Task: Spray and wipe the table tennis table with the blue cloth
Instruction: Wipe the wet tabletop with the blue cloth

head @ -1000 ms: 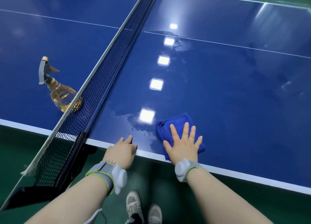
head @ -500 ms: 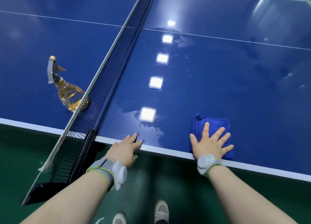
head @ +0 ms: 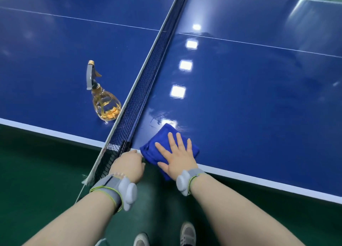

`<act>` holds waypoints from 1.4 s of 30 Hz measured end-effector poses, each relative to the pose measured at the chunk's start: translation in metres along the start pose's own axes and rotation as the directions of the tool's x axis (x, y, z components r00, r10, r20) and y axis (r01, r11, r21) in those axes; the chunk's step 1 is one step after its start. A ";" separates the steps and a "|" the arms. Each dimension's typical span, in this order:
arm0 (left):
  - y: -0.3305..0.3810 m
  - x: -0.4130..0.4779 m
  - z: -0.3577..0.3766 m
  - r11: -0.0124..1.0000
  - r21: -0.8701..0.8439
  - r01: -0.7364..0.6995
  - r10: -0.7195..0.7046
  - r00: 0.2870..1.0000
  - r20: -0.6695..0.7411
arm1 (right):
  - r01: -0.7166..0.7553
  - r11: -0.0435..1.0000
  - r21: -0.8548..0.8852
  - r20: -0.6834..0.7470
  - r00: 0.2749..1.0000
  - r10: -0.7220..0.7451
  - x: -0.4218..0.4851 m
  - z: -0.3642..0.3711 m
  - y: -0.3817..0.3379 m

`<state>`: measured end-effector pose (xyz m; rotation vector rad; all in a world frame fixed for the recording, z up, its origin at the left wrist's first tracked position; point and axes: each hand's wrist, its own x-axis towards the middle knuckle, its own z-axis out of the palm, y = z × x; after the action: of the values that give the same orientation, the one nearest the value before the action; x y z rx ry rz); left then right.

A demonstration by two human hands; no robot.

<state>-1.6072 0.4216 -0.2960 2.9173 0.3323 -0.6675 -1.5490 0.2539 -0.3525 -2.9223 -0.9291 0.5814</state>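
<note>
Cloth (head: pixel 162 143): soft, light, folded, likely damp; lies under your flat, spread right hand (head: pixel 177 158), overhanging the table (head: pixel 259 98) edge. Press by palm. Left hand (head: pixel 127 165): curled on the edge, just beside. Bottle (head: pixel 104 99): beyond the net (head: pixel 148 75).

- The place looks like an indoor sports or games hall, built around a blue table tennis table (head: pixel 259 101) with white edge and centre lines.
- A black net (head: pixel 148 79) with a white top band crosses the table's middle.
- Below the table's near edge lies a plain green floor (head: pixel 37 171).
- Square ceiling lights reflect in a row on the table, right of the net.
</note>
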 end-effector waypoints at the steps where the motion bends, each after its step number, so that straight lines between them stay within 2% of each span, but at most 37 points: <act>1: -0.005 0.000 0.000 1.000 -0.015 0.011 -0.011 1.000 -0.005 | -0.014 1.000 -0.003 -0.007 1.000 0.014 0.001 -0.003 0.004; 4: -0.009 0.003 0.000 1.000 -0.026 -0.001 0.000 1.000 -0.021 | -0.235 0.971 0.053 -0.040 0.971 0.237 0.003 -0.007 0.034; 8: -0.019 0.007 -0.003 0.998 -0.058 0.020 -0.022 0.999 -0.042 | -0.571 0.799 0.186 -0.049 0.807 0.588 0.012 -0.021 0.077; 10: -0.022 0.008 -0.003 0.996 -0.084 0.035 -0.039 0.998 -0.050 | -0.642 0.733 0.224 -0.009 0.751 0.660 0.021 -0.027 0.082; 12: -0.023 0.009 -0.002 0.992 -0.116 0.049 -0.056 0.997 -0.061 | -0.657 0.725 0.207 0.009 0.742 0.670 0.032 -0.030 0.075; 14: -0.023 0.009 -0.001 0.987 -0.148 0.063 -0.073 0.995 -0.069 | -0.608 0.774 0.175 0.000 0.786 0.618 0.043 -0.032 0.063; 16: -0.023 0.008 -0.002 0.985 -0.159 0.069 -0.083 0.993 -0.079 | -0.502 0.856 0.123 -0.030 0.860 0.509 0.051 -0.030 0.049; 19: -0.023 0.007 -0.003 0.979 -0.187 0.083 -0.103 0.990 -0.097 | -0.280 0.959 0.035 -0.068 0.957 0.282 0.058 -0.026 0.018; 21: -0.022 0.008 -0.004 0.974 -0.208 0.090 -0.113 0.988 -0.101 | -0.091 0.996 -0.024 -0.058 0.994 0.089 0.058 -0.022 -0.004; 25: -0.022 0.010 -0.007 0.959 -0.252 0.128 -0.162 0.980 -0.118 | 0.241 0.963 -0.119 0.000 0.970 -0.243 0.056 -0.016 -0.023; 29: -0.023 0.012 -0.009 0.932 -0.331 0.151 -0.198 0.974 -0.113 | 0.323 0.935 -0.144 0.032 0.946 -0.322 0.066 -0.027 -0.004; 31: -0.024 0.012 -0.009 0.920 -0.353 0.171 -0.228 0.966 -0.126 | 0.246 0.961 -0.128 0.006 0.969 -0.248 0.076 -0.034 0.008; 34: -0.025 0.011 -0.008 0.916 -0.348 0.197 -0.259 0.956 -0.140 | 0.001 0.999 -0.045 -0.050 0.999 -0.003 0.096 -0.043 0.033; 38: -0.025 0.010 -0.009 0.913 -0.352 0.205 -0.268 0.953 -0.142 | -0.310 0.947 0.085 -0.031 0.949 0.314 0.121 -0.060 0.061; 42: -0.025 0.009 -0.009 0.918 -0.338 0.208 -0.275 0.948 -0.161 | -0.438 0.889 0.136 -0.027 0.895 0.445 0.143 -0.068 0.049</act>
<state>-1.6019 0.4486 -0.2942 2.6572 0.7610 -0.2996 -1.3903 0.2999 -0.3448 -3.0164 -0.1973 0.5383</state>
